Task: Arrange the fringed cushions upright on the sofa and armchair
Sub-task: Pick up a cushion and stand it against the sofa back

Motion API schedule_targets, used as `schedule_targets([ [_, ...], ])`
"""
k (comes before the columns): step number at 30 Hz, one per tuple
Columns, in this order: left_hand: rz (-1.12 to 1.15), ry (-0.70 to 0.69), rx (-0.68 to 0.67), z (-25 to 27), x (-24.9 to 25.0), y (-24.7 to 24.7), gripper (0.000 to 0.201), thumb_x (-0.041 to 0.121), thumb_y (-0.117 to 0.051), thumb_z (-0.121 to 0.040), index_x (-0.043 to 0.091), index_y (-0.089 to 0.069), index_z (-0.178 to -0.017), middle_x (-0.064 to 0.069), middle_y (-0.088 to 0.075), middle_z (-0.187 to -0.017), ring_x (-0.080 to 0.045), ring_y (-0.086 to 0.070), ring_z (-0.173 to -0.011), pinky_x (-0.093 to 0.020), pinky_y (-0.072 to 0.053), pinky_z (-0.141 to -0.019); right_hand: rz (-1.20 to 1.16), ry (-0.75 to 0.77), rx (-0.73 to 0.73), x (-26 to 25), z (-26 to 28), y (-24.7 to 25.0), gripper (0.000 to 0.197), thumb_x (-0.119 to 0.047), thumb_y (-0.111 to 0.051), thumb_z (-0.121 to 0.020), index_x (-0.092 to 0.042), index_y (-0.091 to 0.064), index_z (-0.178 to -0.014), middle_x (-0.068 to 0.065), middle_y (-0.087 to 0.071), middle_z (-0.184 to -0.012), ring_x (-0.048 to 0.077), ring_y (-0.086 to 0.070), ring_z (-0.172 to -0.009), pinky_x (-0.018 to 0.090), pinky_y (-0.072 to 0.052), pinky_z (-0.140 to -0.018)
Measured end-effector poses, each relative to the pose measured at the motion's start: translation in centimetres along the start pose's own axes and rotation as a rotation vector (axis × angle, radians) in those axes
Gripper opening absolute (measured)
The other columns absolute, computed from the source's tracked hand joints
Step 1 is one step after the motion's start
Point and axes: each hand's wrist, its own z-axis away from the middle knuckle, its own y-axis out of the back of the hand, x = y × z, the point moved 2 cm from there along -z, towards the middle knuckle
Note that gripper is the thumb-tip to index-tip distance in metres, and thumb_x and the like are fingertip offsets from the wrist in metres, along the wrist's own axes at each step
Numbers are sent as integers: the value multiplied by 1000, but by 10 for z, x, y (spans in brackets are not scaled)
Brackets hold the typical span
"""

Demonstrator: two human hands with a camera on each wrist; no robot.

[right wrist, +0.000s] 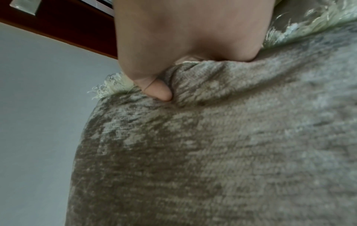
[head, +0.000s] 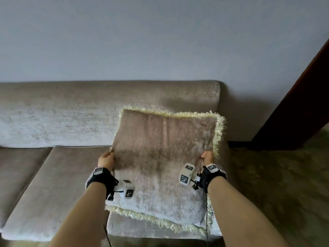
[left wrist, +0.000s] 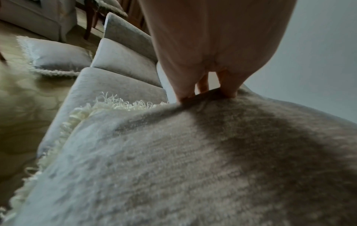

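A square taupe velvet cushion with a cream fringe (head: pixel 161 157) was held over the right end of the long beige velvet sofa (head: pixel 74 111), tilted, its far edge raised towards the backrest at 12 o'clock and its near fringe overhanging the seat front at 6 o'clock. The person's left hand (head: pixel 106 160) gripped the cushion's left edge at 9 o'clock; the left wrist view showed the fingers (left wrist: pixel 228 88) curled over that edge. The right hand (head: pixel 208 157) clasped the right edge at 3 o'clock, with the thumb (right wrist: pixel 157 90) pressed into the fabric and creasing it. Both wrists carried black straps with white marker cubes.

A second fringed cushion, pale grey (left wrist: pixel 56 56), lay flat on the patterned floor beside the sofa front, seen in the left wrist view only. A dark wooden door frame (head: pixel 299 97) stood at 3 o'clock of the sofa, against the plain grey wall (head: pixel 142 36). Whether the held cushion touched the seat could not be determined.
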Motion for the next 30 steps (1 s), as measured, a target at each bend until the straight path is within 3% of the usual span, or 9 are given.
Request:
schedule_targets([
  [3, -72, -61, -32, -42, 12, -15, 17, 19, -51, -85, 11, -65, -92, -11, -56, -78, -23, -52, -73, -34, -42, -66, -4, 47, -5, -22, -36, -28, 24, -19, -45, -57, -19, -21, -59, 3, -29, -63, 22, -28, -52, 30, -23, -51],
  [5, -114, -103, -38, -71, 17, -24, 27, 24, -53, -85, 4, -64, -99, -14, -61, -82, -28, -57, -76, -35, -46, -72, -21, 86, 19, -34, -65, -46, 24, -19, -47, -54, -20, -23, -59, 1, -34, -61, 20, -31, -52, 29, -25, -50],
  [7, -180, -141, -38, -96, 16, -34, 24, 25, -52, -90, 8, -64, -101, -13, -65, -90, -31, -61, -86, -36, -49, -78, -33, 87, 35, -39, -92, -64, 20, -23, -50, -52, -20, -31, -54, -3, -40, -48, 19, -34, -50, 27, -26, -47],
  [10, -249, -208, -20, -126, 17, -54, 19, 21, -49, -93, 7, -61, -91, -13, -63, -85, -29, -56, -79, -35, -43, -70, -14, 156, 30, -47, -126, -91, 14, -25, -50, -53, -20, -38, -48, -11, -37, -33, 18, -33, -46, 25, -24, -44],
  [15, -204, -267, 97, -176, -2, -102, 16, 23, -48, -94, 11, -59, -91, -16, -64, -92, -36, -58, -89, -36, -41, -71, 16, 190, 16, -51, -211, -127, 10, -23, -47, -57, -17, -40, -57, -2, -43, -52, 17, -38, -50, 29, -31, -50],
  [19, -189, -282, 97, -201, -22, -139, 15, 22, -48, -94, 13, -60, -94, -15, -66, -94, -34, -58, -89, -38, -44, -75, 20, 197, 44, -43, -264, -135, 22, -14, -48, -70, -19, -37, -52, -8, -37, -30, 15, -33, -41, 24, -26, -45],
  [23, -184, -283, 73, -213, -51, -169, 23, 17, -49, -95, 5, -61, -111, -15, -63, -112, -32, -57, -105, -37, -43, -89, -47, 151, 78, -28, -308, -138, 23, -14, -49, -67, -18, -34, -51, -5, -34, -39, 15, -28, -40, 24, -21, -44],
  [27, -213, -261, 52, -213, -74, -183, 25, 12, -49, -96, 2, -60, -115, -21, -57, -121, -33, -53, -112, -29, -34, -86, -39, 142, 105, -18, -334, -137, 34, 1, -44, -85, -16, -33, -57, -2, -38, -50, 18, -32, -53, 26, -26, -51],
  [30, -244, -253, 42, -217, -68, -187, 26, 11, -48, -96, 1, -59, -117, -20, -54, -124, -33, -50, -115, -36, -36, -95, 145, 178, 113, -18, -344, -138, 23, -22, -46, -91, -12, -52, -71, 13, -54, -80, 23, -49, -79, 29, -39, -70],
])
